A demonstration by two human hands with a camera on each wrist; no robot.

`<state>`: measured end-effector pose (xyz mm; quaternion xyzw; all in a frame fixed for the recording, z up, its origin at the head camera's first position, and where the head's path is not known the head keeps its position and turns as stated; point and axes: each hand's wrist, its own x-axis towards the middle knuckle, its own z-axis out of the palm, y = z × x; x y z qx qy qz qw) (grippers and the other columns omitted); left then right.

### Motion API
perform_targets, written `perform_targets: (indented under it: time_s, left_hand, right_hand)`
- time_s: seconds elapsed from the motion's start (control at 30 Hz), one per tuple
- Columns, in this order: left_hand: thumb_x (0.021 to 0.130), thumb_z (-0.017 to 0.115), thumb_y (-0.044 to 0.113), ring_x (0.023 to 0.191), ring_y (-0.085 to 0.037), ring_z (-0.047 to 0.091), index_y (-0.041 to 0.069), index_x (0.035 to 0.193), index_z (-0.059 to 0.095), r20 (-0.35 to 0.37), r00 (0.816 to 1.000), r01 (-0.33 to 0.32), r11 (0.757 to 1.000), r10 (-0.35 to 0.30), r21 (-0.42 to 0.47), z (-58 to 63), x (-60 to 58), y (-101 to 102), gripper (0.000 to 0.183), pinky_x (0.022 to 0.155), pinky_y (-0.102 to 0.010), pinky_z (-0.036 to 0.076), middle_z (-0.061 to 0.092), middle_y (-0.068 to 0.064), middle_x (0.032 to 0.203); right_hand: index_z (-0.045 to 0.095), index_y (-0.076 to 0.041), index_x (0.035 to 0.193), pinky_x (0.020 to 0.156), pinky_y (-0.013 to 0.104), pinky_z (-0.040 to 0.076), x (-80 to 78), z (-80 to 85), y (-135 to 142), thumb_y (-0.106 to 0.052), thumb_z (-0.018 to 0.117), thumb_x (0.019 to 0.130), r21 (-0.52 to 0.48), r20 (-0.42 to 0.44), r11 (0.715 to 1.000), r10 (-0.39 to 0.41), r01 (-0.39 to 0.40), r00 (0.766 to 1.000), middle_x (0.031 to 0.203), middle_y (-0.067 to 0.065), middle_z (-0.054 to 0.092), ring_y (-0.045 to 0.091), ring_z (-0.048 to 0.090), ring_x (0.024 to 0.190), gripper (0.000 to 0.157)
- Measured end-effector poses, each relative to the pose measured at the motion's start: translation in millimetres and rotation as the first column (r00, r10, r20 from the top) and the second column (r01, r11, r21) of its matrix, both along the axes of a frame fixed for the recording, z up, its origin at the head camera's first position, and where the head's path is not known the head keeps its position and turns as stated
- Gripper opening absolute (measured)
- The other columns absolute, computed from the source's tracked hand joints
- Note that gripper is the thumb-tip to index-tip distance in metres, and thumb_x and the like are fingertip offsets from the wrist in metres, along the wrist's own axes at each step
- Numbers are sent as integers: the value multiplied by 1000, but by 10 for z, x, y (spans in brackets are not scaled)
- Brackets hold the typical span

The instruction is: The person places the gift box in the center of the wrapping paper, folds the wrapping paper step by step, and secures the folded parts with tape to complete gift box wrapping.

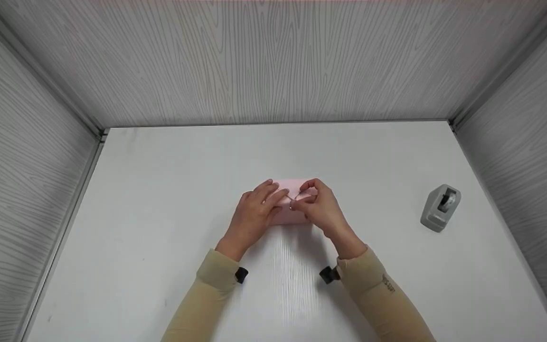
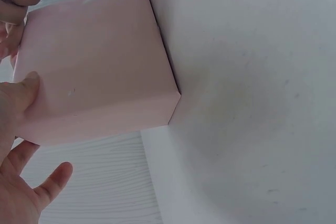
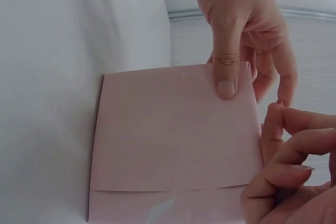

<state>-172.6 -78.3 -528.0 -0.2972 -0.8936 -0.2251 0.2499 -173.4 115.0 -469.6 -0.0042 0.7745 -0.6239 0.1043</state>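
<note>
A pink paper-covered box (image 1: 288, 217) stands on the white table between the two hands. The left hand (image 1: 253, 211) holds its left side; in the right wrist view the left thumb (image 3: 227, 74) presses flat on the near face while other fingers lie over the top. On the upper right of the box, the right hand (image 1: 322, 204) has curled fingers and pinches at the pink paper, where thin dark fold lines show. Its fingertips partly hide what lies between them. A seam and a shiny patch of tape (image 3: 160, 211) mark the near face in the right wrist view.
A grey tape dispenser (image 1: 440, 208) sits toward the right side of the white table (image 1: 159, 171). Pale wood-grain panels (image 1: 273, 61) enclose the table at the back and both sides. Each sleeve carries a small black wrist camera (image 1: 241, 275).
</note>
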Motion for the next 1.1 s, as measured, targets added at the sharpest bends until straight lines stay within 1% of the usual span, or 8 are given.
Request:
perform_targets:
  time_s: [0.17,0.33,0.57,0.67,0.77,0.9,1.03,1.1]
  left_hand:
    - [89,72,18,132,-23,46,24,132,60,-14,1000,3,1000,-3,-3,11,6,2,45,87,-48,49,58,-6,131]
    - [91,69,23,133,-23,46,23,136,54,-3,1000,-4,1000,4,-4,18,9,6,47,89,-48,48,57,-5,131]
    - [88,74,18,132,-23,46,26,126,64,-17,1000,-6,1000,5,-31,18,8,10,41,87,-49,49,58,-6,131]
    - [88,74,18,132,-23,46,26,123,66,-21,1000,-8,999,7,-43,20,10,9,37,86,-49,49,58,-7,131]
    - [90,72,18,132,-23,46,26,124,65,-21,1000,-12,998,11,-57,21,7,8,36,85,-50,49,58,-6,131]
    - [90,72,19,131,-24,46,26,124,65,-19,1000,-21,998,20,-65,20,0,8,35,84,-51,49,58,-6,130]
    - [91,71,21,132,-23,46,26,124,66,-16,1000,-28,998,27,-64,27,2,6,34,85,-51,49,58,-6,130]
    - [92,70,22,132,-23,46,26,124,66,-12,1000,-28,998,27,-63,31,5,6,33,85,-51,49,58,-6,130]
  right_hand:
    - [52,-4,109,47,23,35,5,-2,-7,-1,74,82,18,-6,1000,-8,8,1000,73,8,68,10,45,50,35]
    - [52,-4,107,47,23,36,3,-2,-10,-1,74,82,21,-3,1000,-19,19,1000,72,7,68,10,46,50,34]
    - [52,-4,107,45,23,34,12,-1,-15,-2,75,82,16,-1,1000,-21,21,1000,76,12,68,9,44,48,34]
    - [50,-3,100,44,23,34,34,-17,-12,-2,75,82,7,-16,1000,-23,23,1000,71,10,64,10,42,47,31]
    - [48,-3,91,43,23,34,62,-50,-10,-1,75,82,7,-33,1000,-28,28,999,66,4,57,10,41,46,29]
    - [44,-5,81,42,22,34,95,-107,-14,-1,75,83,8,-41,999,-51,51,998,64,2,47,10,41,47,31]
    - [40,-7,77,42,22,33,117,-171,-30,-2,76,83,5,-45,996,-88,89,995,64,1,45,10,41,47,37]
    - [39,-8,76,43,22,33,125,-204,-39,-3,77,82,35,-66,993,-106,109,992,64,1,47,10,43,49,39]
